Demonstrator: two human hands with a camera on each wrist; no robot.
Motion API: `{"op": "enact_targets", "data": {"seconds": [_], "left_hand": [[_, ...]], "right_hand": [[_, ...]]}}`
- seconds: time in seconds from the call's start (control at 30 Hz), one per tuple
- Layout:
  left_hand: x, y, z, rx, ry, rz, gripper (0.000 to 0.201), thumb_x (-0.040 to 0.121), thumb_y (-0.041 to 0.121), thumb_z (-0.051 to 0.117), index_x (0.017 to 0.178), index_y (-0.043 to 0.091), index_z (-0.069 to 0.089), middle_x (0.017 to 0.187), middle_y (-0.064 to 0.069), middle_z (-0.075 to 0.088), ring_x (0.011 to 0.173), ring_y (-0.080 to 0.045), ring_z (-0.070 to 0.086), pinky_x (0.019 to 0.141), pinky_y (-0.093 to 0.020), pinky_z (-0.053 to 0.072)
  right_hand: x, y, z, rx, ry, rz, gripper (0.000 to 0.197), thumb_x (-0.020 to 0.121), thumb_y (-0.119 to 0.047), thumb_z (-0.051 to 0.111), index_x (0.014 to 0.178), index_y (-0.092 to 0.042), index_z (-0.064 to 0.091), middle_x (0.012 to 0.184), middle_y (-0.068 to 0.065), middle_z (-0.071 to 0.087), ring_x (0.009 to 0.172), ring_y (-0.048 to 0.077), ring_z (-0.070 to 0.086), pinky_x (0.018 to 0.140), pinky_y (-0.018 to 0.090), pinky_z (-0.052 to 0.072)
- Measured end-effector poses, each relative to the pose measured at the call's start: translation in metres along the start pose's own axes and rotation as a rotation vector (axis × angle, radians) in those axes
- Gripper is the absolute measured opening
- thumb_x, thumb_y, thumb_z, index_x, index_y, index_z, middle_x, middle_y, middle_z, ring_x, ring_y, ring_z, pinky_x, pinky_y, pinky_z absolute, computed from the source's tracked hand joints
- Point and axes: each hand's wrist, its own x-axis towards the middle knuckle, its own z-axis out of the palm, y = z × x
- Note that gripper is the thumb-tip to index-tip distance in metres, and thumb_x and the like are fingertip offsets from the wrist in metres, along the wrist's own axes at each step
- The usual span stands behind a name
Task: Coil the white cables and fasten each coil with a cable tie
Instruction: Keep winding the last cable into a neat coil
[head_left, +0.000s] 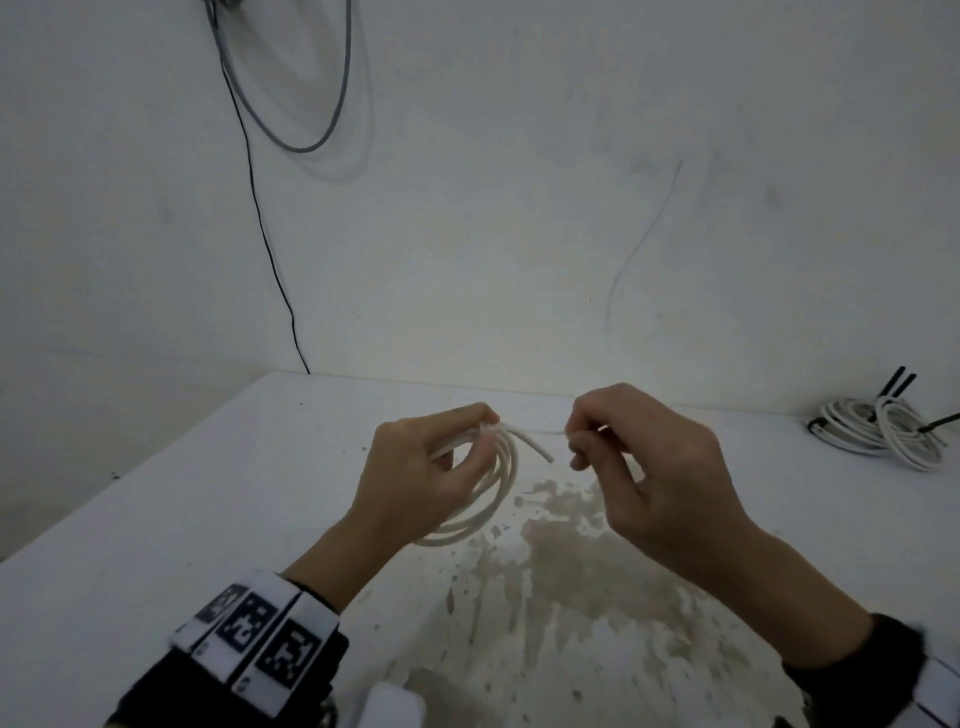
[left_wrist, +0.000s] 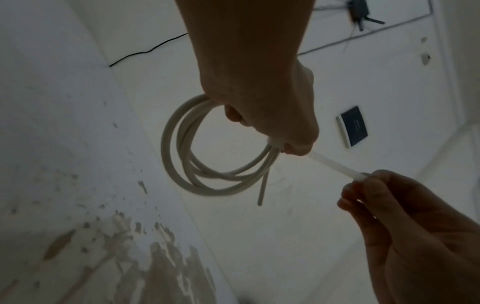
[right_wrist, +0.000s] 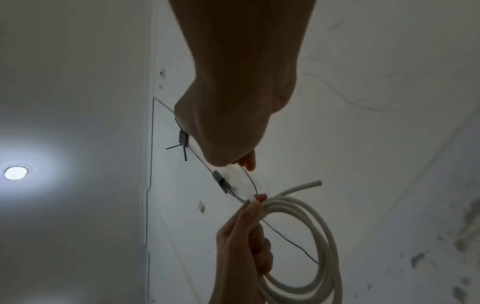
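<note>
A white cable coil hangs above the table, held at its top by my left hand, whose fingers curl round the bundled strands. In the left wrist view the coil forms several loops, with one loose end pointing down. A translucent white cable tie wraps the bundle by my left fingertips and runs out to my right hand, which pinches its tail. In the head view my right hand sits just right of the coil. The right wrist view shows the coil and the thin tie strap.
A pile of coiled white cables with black ties lies at the table's far right. The white table carries a worn brown stain in front of me. Grey and black wires hang down the wall behind.
</note>
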Motion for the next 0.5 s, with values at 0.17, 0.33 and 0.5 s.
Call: {"op": "enact_targets", "data": {"seconds": [0.17, 0.33, 0.5], "left_hand": [[-0.004, -0.001, -0.007, 0.019, -0.182, 0.091, 0.026, 0.082, 0.037, 0.059, 0.094, 0.019, 0.074, 0.048, 0.013, 0.052, 0.037, -0.003, 0.035, 0.044, -0.011, 0.033], [-0.005, 0.011, -0.006, 0.272, -0.365, 0.287, 0.050, 0.087, 0.047, 0.051, 0.129, 0.020, 0.045, 0.054, 0.011, 0.057, 0.040, -0.001, 0.034, 0.040, -0.012, 0.034], [0.001, 0.018, -0.006, 0.367, -0.385, 0.365, 0.034, 0.087, 0.043, 0.050, 0.109, 0.019, 0.042, 0.061, 0.012, 0.055, 0.053, 0.001, 0.028, 0.046, -0.009, 0.023]], "right_hand": [[0.017, 0.001, -0.017, 0.543, -0.326, 0.630, 0.038, 0.092, -0.039, 0.053, 0.062, -0.018, 0.064, 0.077, 0.000, 0.068, 0.075, 0.015, 0.065, 0.068, 0.027, 0.053], [0.026, 0.000, -0.017, 0.501, -0.846, 0.871, 0.025, 0.093, -0.033, 0.055, 0.087, -0.011, 0.067, 0.074, 0.008, 0.072, 0.067, 0.020, 0.069, 0.069, 0.032, 0.055], [0.017, -0.001, -0.004, 0.629, -0.816, 1.044, 0.010, 0.093, -0.004, 0.053, 0.090, -0.001, 0.062, 0.079, 0.011, 0.071, 0.066, 0.016, 0.067, 0.064, 0.025, 0.054]]}}
